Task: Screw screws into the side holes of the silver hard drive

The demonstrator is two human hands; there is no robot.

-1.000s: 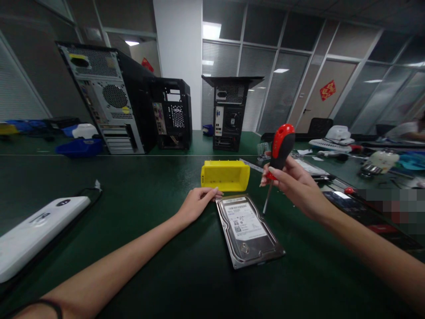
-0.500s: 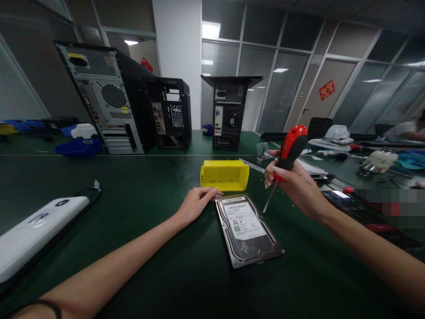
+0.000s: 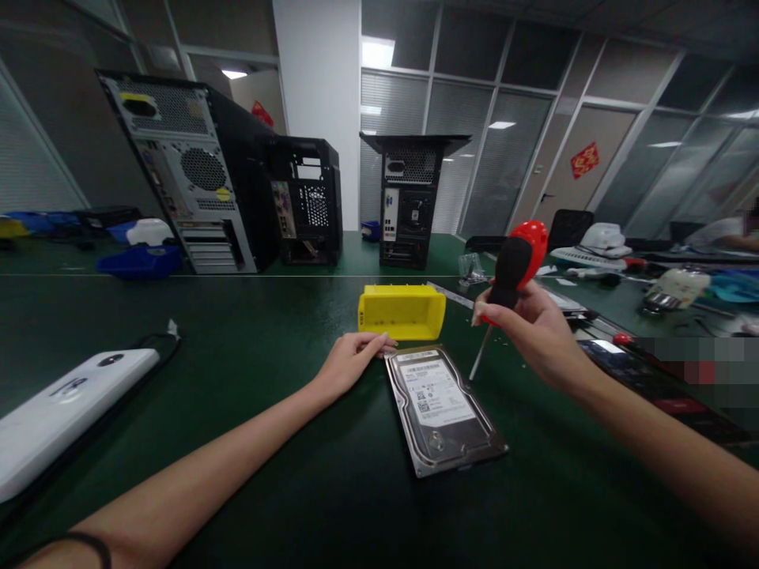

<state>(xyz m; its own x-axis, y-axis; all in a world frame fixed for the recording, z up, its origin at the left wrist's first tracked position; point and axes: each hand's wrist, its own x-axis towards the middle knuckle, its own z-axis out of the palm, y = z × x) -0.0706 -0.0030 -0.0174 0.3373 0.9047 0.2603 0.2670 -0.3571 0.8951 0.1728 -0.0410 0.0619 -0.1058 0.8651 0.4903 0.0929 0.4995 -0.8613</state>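
Note:
A silver hard drive [image 3: 439, 407] lies label up on the dark green table [image 3: 249, 490]. My left hand [image 3: 351, 362] rests at its far left corner, fingers together, touching the edge. My right hand [image 3: 527, 324] grips a red and black screwdriver [image 3: 517, 265] by the handle. The shaft points down, its tip at the right edge of the drive. Just beyond the drive sits a yellow bin [image 3: 402, 313] with a few tiny dark specks inside.
Computer cases [image 3: 237, 174] stand at the back left, another case [image 3: 409, 205] behind the bin. A white device [image 3: 71, 419] lies at the left, a blue bin [image 3: 140, 261] behind it. Tools and parts crowd the right side, where a person [image 3: 723, 233] sits far off.
The screwdriver handle has turned in my right hand, and the fingers have shifted around it. The left hand and the hard drive have stayed in place.

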